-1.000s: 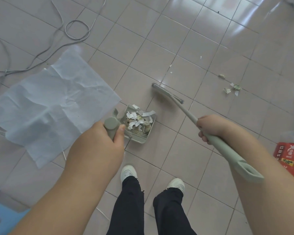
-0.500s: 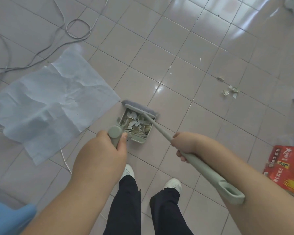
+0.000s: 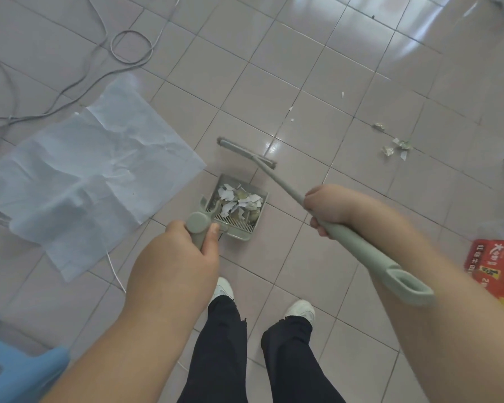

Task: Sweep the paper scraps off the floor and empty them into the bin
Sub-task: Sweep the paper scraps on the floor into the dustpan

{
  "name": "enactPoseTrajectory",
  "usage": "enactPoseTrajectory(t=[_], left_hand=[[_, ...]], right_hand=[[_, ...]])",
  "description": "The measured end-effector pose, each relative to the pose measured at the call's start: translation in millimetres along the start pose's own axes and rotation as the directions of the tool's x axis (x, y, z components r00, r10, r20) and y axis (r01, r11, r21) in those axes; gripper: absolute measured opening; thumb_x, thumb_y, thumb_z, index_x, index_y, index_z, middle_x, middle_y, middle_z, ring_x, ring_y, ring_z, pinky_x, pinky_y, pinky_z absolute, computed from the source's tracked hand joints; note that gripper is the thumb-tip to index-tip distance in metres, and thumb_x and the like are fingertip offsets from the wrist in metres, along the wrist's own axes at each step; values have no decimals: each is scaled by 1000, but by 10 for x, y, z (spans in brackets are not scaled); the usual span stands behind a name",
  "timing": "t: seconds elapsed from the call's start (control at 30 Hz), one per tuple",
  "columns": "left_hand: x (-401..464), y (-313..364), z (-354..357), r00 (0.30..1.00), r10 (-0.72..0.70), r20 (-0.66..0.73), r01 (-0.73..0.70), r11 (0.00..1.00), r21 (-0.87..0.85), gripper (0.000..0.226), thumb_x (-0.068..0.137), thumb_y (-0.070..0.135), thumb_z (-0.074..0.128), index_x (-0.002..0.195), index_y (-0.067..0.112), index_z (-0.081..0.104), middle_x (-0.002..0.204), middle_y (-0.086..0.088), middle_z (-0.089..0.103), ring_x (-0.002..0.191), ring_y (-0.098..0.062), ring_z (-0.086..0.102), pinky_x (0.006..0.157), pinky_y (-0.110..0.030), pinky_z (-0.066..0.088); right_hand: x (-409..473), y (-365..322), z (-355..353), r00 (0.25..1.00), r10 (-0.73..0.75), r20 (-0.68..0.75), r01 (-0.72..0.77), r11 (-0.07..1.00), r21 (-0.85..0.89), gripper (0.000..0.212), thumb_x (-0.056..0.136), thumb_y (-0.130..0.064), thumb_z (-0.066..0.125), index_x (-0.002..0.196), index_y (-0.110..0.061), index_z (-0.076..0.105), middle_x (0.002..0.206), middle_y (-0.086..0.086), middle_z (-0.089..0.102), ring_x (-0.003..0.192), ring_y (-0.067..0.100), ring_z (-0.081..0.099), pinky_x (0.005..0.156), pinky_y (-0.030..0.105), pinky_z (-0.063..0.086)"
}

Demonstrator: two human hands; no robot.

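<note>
My left hand point(image 3: 175, 257) grips the upright handle of a grey-green dustpan point(image 3: 239, 234) that rests on the tiled floor and holds a heap of torn paper scraps point(image 3: 239, 200). My right hand point(image 3: 329, 207) grips the long handle of the matching broom point(image 3: 370, 254). The broom head point(image 3: 245, 152) lies on the floor just beyond the pan's mouth, apart from it. More scraps point(image 3: 396, 146) lie on the tiles to the far right. Two tiny bits point(image 3: 291, 112) sit beyond the broom head. No bin is in view.
A large crumpled white sheet point(image 3: 79, 170) covers the floor to the left of the pan. Grey cables point(image 3: 128, 48) loop at the top left. A blue plastic stool point(image 3: 15, 370) is at the bottom left, a red package point(image 3: 495, 266) at the right edge. My feet point(image 3: 224, 289) stand behind the pan.
The broom head swept up against the pan's mouth half a second ago and has now pulled back away from it. The dustpan and my left hand stayed in place.
</note>
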State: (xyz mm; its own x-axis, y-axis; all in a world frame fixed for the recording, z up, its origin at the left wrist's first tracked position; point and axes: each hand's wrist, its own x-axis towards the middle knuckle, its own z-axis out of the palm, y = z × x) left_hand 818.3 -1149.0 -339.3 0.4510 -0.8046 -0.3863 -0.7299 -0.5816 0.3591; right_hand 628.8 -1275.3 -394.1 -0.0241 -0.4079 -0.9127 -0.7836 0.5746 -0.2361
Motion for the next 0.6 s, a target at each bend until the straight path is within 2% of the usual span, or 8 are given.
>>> enactPoseTrajectory(t=[0.1, 0.2, 0.27, 0.33, 0.43, 0.6], left_hand=[[-10, -12, 19, 1000, 1, -9, -1, 1000, 8, 40, 92, 50, 41, 84, 11, 47, 60, 3, 44, 66, -29, 44, 59, -31, 35], [-4, -26, 30, 1000, -1, -14, 1, 1000, 10, 41, 92, 50, 41, 83, 10, 47, 61, 1, 44, 66, -29, 44, 60, -32, 36], [0, -29, 29, 1000, 5, -12, -5, 1000, -1, 41, 91, 49, 41, 83, 10, 48, 62, 0, 47, 66, -30, 45, 59, -32, 36], [0, -23, 22, 1000, 17, -9, -17, 1000, -22, 41, 91, 49, 42, 81, 10, 48, 62, 0, 48, 65, -30, 46, 58, -32, 36], [18, 4, -2, 1000, 20, -3, -20, 996, -82, 42, 90, 49, 44, 78, 9, 50, 63, -3, 53, 64, -29, 48, 57, -33, 36], [138, 136, -72, 999, 46, 15, -43, 988, -150, 41, 88, 49, 48, 71, 11, 50, 60, -4, 56, 61, -22, 52, 53, -32, 36]], right_hand=[[266, -74, 156, 1000, -6, -3, 6, 998, -57, 20, 97, -11, 31, 106, -5, 47, 59, 11, 53, 21, 15, 46, 40, 16, 39], [354, -49, 378, 999, 15, 41, -10, 992, -123, 17, 99, -10, 28, 108, -4, 41, 62, 14, 52, 19, 15, 47, 37, 17, 40], [264, 60, 545, 998, 26, 63, -19, 994, -108, 15, 98, -9, 29, 108, -6, 39, 66, 14, 50, 18, 17, 46, 31, 15, 40], [117, 217, 676, 996, 45, 83, -39, 996, -74, 16, 96, -8, 29, 108, -9, 39, 72, 14, 49, 25, 19, 49, 30, 15, 39], [-87, 397, 726, 991, 64, 119, -59, 997, -46, 25, 92, -11, 29, 114, -14, 42, 80, 12, 49, 38, 21, 51, 36, 15, 40], [-206, 328, 505, 991, 73, 109, -71, 997, -24, 32, 92, -10, 28, 120, -15, 43, 82, 10, 50, 41, 20, 52, 33, 10, 38]])
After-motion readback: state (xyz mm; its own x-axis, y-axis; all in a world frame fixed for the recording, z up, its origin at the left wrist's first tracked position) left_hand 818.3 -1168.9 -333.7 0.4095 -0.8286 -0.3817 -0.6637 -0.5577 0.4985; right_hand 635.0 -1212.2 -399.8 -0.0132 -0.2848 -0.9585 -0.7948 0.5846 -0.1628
